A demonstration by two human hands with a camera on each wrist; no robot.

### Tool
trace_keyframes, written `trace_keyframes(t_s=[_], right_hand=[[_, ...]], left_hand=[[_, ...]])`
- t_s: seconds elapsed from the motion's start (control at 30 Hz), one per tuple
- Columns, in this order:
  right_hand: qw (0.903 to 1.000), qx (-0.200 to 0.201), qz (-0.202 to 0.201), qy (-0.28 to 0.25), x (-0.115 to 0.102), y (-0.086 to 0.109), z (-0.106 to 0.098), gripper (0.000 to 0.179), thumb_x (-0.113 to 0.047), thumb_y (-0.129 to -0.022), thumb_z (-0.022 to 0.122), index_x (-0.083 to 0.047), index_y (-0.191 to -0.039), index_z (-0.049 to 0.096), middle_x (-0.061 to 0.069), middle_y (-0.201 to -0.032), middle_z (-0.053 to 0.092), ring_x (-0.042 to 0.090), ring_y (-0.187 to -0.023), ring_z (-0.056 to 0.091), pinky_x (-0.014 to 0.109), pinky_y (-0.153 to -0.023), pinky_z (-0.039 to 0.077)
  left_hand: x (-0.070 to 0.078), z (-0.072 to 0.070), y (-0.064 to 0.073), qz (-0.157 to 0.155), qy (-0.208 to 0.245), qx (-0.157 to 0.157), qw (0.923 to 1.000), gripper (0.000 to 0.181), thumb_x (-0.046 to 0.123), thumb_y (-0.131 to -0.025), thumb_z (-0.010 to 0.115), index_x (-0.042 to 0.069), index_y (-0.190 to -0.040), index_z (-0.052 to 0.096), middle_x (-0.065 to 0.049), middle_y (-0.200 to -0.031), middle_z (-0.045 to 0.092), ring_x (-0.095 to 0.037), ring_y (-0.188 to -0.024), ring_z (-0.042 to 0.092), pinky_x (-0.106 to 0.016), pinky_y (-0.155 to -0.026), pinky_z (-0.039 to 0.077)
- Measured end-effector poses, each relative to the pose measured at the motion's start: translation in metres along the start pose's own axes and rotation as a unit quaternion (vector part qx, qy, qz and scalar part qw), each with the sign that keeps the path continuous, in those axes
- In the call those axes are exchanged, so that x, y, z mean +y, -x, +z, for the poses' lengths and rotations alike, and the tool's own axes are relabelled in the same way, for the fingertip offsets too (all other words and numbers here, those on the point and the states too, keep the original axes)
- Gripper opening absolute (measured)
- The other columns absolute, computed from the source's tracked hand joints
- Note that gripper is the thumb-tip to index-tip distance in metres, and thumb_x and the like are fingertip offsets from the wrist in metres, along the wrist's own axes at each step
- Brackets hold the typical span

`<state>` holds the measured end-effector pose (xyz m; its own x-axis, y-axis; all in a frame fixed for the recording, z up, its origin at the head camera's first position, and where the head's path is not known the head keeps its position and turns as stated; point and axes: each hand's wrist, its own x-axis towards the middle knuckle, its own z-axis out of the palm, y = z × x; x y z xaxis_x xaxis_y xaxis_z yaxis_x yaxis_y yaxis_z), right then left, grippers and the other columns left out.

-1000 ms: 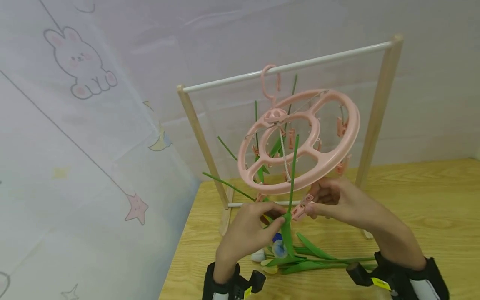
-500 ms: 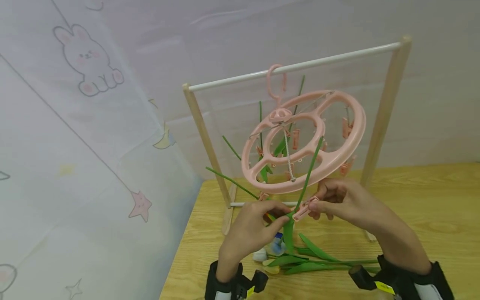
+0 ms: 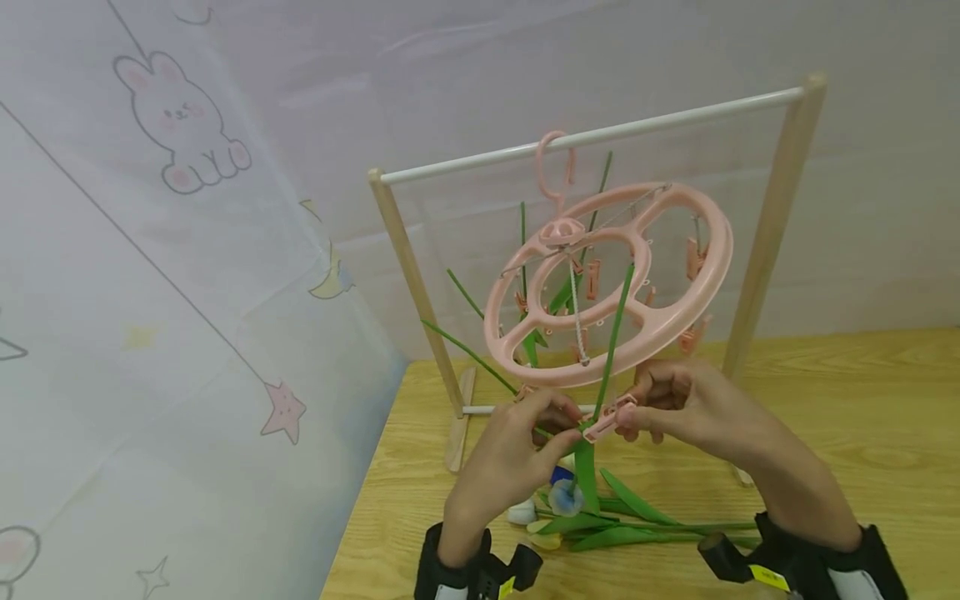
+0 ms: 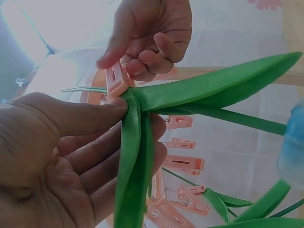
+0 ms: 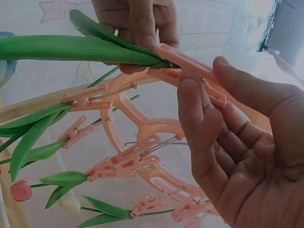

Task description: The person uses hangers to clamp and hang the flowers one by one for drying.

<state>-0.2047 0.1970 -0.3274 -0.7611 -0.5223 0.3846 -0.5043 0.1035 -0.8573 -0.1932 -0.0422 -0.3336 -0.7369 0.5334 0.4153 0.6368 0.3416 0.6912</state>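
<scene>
Left hand (image 3: 510,454), at 7 o'clock from the ring (image 3: 660,319) in the head view, pinches a flower (image 3: 586,475) at its leaf base, while the right hand (image 3: 697,408), at 5 o'clock, grips a clip (image 3: 611,419) between thumb and fingers. Beneath spreads the table (image 3: 885,400), bearing the stand (image 3: 776,200), whose white bar (image 3: 690,121) holds the tilted pink ring by its hook (image 3: 539,167). Loose flowers (image 3: 622,537) lie on the table at 6 o'clock, stems pointing to 3, blooms at the 9 o'clock end. Clipped flowers (image 5: 61,178) hang from the ring. The held flower is upside down at 6 o'clock, stem leaning up toward 1, blue bloom (image 4: 292,142) lowest. Spare clips (image 3: 693,260) dangle at 3 and 4 o'clock. The gripped clip's jaws stand either side of the leaf base; whether they bite, I cannot tell.
</scene>
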Motion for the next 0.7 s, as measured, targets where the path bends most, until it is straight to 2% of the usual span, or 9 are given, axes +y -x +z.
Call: trace_keyframes(t_s=[0.13, 0.27, 0.37, 0.5, 0.57, 0.7], right_hand=[[0.9998, -0.009, 0.016, 0.005, -0.001, 0.000, 0.001, 0.008, -0.005, -0.087, 0.063, 0.001, -0.089, 0.058, 0.007, -0.080, 0.068, 0.021, -0.067, 0.064, 0.032, -0.051, 0.053], [0.9993, -0.014, 0.031, 0.015, -0.002, -0.001, 0.002, 0.013, -0.008, -0.087, 0.064, 0.002, -0.092, 0.058, 0.006, -0.082, 0.068, 0.021, -0.068, 0.064, 0.033, -0.053, 0.053], [0.9997, -0.011, 0.023, 0.008, -0.002, -0.002, 0.004, 0.012, -0.007, -0.086, 0.064, 0.001, -0.093, 0.057, 0.007, -0.083, 0.068, 0.021, -0.069, 0.064, 0.033, -0.052, 0.054], [0.9999, -0.013, -0.005, 0.001, -0.001, -0.005, 0.006, 0.012, -0.003, -0.086, 0.064, 0.000, -0.096, 0.059, 0.007, -0.086, 0.068, 0.022, -0.071, 0.065, 0.034, -0.051, 0.054], [0.9998, -0.011, -0.013, 0.010, 0.000, -0.005, 0.005, 0.014, -0.003, -0.086, 0.063, -0.001, -0.099, 0.060, 0.007, -0.087, 0.069, 0.022, -0.072, 0.065, 0.034, -0.051, 0.054], [0.9990, 0.016, -0.001, 0.040, -0.002, 0.002, -0.004, 0.016, -0.003, -0.088, 0.060, -0.002, -0.104, 0.061, 0.004, -0.081, 0.068, 0.018, -0.066, 0.062, 0.031, -0.050, 0.051]], left_hand=[[-0.002, -0.001, 0.000, 0.019, -0.019, -0.024, 0.9994, 0.023, 0.011, -0.088, 0.063, 0.009, -0.110, 0.057, -0.001, -0.100, 0.065, -0.001, -0.087, 0.059, -0.014, -0.067, 0.050], [-0.005, 0.000, 0.000, 0.048, -0.070, -0.054, 0.9949, 0.035, 0.022, -0.090, 0.062, 0.014, -0.122, 0.053, 0.003, -0.103, 0.065, 0.004, -0.087, 0.056, -0.014, -0.073, 0.048], [-0.006, 0.001, -0.001, 0.060, -0.099, -0.049, 0.9921, 0.037, 0.030, -0.090, 0.061, 0.014, -0.124, 0.054, 0.005, -0.104, 0.064, 0.004, -0.088, 0.055, -0.015, -0.075, 0.048], [-0.007, 0.004, -0.002, 0.065, -0.105, -0.023, 0.9921, 0.029, 0.033, -0.093, 0.057, 0.014, -0.115, 0.060, 0.007, -0.096, 0.065, 0.006, -0.081, 0.054, -0.014, -0.068, 0.048], [-0.007, 0.003, -0.002, 0.061, -0.105, -0.017, 0.9924, 0.025, 0.033, -0.093, 0.056, 0.015, -0.110, 0.062, 0.009, -0.093, 0.065, 0.008, -0.077, 0.052, -0.013, -0.066, 0.048], [-0.006, -0.001, 0.001, 0.043, -0.107, -0.016, 0.9931, 0.024, 0.035, -0.093, 0.056, 0.017, -0.108, 0.063, 0.012, -0.092, 0.064, 0.009, -0.076, 0.051, -0.013, -0.066, 0.047]])
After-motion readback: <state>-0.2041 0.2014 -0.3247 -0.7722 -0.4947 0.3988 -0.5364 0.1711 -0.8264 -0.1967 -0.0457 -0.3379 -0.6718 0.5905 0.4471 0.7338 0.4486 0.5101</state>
